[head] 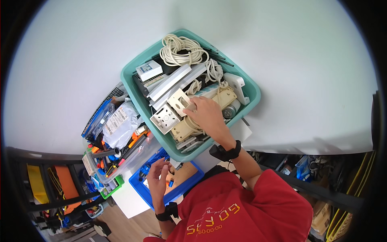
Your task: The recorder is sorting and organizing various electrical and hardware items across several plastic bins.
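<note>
My right hand [208, 116] reaches into a teal plastic tub [127, 77]. Its thumb and fingers pinch the edge of an off-white plastic plate [175, 101] with cut-outs. Beside the plate lies a white electrical back box [166, 118], its open face up. Under and around the hand are a cream power strip [182, 130], another cream strip [226, 98] and a loop of cable. My left hand [158, 174] hovers over a blue tray [196, 178], empty, with its fingers loosely curled and apart.
The tub also holds a coil of white cable [181, 50], grey trunking [170, 82], a small white box [149, 70] and a white device [236, 87]. To its left, a clear plastic bin [142, 157] is heaped with tools and bags. Shelves [317, 184] stand below the white surface.
</note>
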Tool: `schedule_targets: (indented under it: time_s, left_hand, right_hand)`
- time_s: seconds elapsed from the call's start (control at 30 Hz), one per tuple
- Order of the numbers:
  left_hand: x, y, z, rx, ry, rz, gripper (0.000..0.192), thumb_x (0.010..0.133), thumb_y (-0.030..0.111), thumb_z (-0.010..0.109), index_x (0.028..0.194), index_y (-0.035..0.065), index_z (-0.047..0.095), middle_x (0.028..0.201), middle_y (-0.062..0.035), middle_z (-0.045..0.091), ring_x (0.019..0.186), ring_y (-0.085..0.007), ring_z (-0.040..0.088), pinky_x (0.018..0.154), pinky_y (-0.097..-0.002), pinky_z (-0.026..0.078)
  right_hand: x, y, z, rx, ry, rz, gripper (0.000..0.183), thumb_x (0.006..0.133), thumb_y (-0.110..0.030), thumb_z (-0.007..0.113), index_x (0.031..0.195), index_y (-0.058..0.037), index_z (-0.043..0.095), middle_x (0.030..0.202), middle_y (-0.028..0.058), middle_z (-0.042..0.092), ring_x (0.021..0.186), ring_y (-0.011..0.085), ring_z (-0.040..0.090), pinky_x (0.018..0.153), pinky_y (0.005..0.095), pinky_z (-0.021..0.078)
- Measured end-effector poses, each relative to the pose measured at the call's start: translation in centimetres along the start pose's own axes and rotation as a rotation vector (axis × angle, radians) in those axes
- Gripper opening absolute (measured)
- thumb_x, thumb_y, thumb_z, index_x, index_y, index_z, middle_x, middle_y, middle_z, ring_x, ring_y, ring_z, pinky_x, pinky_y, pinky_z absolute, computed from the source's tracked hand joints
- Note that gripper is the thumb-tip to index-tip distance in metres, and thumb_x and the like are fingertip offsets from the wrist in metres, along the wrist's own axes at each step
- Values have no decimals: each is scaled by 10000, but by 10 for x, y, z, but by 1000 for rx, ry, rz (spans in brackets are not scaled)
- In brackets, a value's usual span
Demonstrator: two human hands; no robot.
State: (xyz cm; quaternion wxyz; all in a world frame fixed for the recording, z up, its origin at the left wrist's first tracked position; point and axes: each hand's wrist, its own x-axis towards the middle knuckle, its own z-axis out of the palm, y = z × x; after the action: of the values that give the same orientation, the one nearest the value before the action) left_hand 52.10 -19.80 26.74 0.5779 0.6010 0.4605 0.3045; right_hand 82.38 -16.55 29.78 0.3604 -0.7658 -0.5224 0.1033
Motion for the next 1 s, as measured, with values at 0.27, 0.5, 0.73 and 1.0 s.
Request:
schedule_targets:
  time_s: [0.27, 0.5, 0.73, 1.0]
  left_hand:
    - [0, -4, 0, 9, -9, 1, 282, 1040, 85, 628, 1293, -41, 617, 1091, -127, 720, 987, -208, 703, 877, -343, 576]
    - [-5, -6, -1, -32, 20, 18, 267, 1032, 70, 638, 1287, -12, 639, 1081, -108, 738, 974, -171, 700, 879, -306, 557]
    - [0, -12, -1, 5, 6, -13, 266, 1044, 76, 618, 1293, -18, 628, 1088, -124, 729, 1015, -201, 714, 898, -319, 570]
    - [4, -9, 4, 69, -11, 6, 269, 1043, 97, 623, 1287, -15, 633, 1082, -111, 732, 997, -188, 718, 875, -316, 562]
  right_hand:
    - [-15, -14, 16, -15, 53, -128, 351, 845, -268, 786, 1059, -15, 669, 985, 141, 665, 1015, 336, 653, 853, 424, 547]
    - [-22, -6, 25, 41, 201, -222, 393, 827, -272, 818, 1090, -22, 666, 1015, 142, 675, 980, 333, 667, 839, 434, 555]
    - [-32, 9, -24, 185, 326, -111, 385, 856, -257, 825, 1125, 4, 738, 1011, 144, 725, 875, 297, 714, 801, 365, 596]
    - [-39, 96, -121, 381, 403, 145, 471, 877, -268, 831, 1216, 39, 720, 1059, 178, 733, 809, 237, 743, 773, 346, 607]
